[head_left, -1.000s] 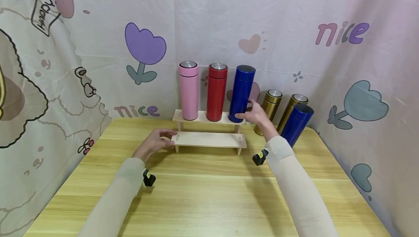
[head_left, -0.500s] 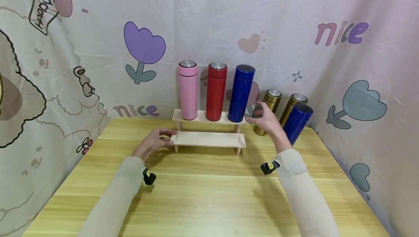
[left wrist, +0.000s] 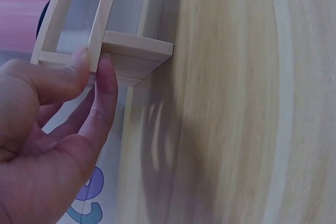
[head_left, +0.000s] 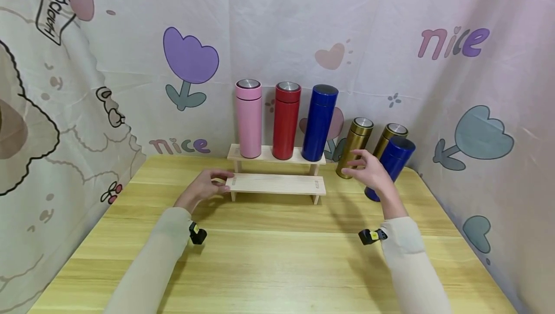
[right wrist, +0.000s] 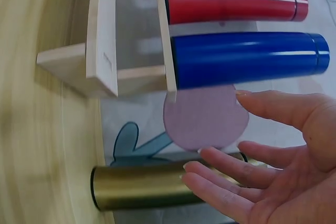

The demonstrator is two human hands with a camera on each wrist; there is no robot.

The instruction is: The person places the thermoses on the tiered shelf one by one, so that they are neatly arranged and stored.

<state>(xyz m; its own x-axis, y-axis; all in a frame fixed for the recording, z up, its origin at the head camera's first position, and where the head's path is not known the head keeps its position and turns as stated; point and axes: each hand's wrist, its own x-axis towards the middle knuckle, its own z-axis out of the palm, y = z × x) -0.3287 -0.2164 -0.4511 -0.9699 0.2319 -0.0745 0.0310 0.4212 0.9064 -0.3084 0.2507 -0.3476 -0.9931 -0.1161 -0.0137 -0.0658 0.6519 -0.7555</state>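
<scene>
A two-tier wooden display rack stands on the table. Pink, red and blue thermos bottles stand in a row on its upper tier. My left hand pinches the left end of the lower board; the left wrist view shows thumb and forefinger on either side of it. My right hand holds nothing, its fingers spread and loosely bent, right of the rack. In the head view it overlaps a gold thermos bottle and a second blue one.
Another gold thermos bottle stands at the back right, partly hidden behind the blue one. A printed cloth hangs behind the wooden table and along both sides. Black wrist cameras sit on both sleeves.
My right hand has let go of the blue thermos bottle on the upper tier and moved right and toward me. My left hand has stayed at the rack.
</scene>
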